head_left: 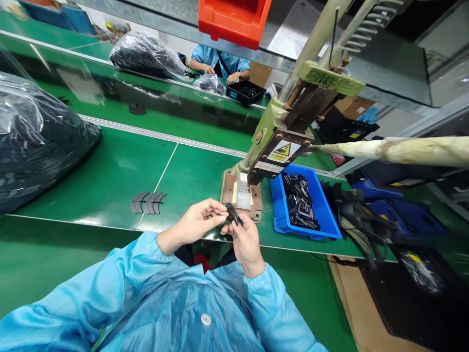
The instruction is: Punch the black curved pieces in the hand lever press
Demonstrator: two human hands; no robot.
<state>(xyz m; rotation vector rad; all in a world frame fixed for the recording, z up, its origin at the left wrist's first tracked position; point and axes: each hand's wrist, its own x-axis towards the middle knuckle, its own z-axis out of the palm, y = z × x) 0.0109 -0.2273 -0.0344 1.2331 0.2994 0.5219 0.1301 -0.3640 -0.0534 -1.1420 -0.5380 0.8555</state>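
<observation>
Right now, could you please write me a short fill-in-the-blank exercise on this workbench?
1. Both hands, left hand and right hand, hold one small ____ part.
2. The bin right of the press is ____.
3. The curved pieces lie on the ____ belt.

Missing words: black; blue; green

Your table (110, 176) is a green surface with pale seam lines. On it you have a row of dark curved flat pieces (148, 202), a brown press base plate (242, 195), a blue bin (302, 203) of black parts, and a large clear bag (34, 142) of black parts at left.
</observation>
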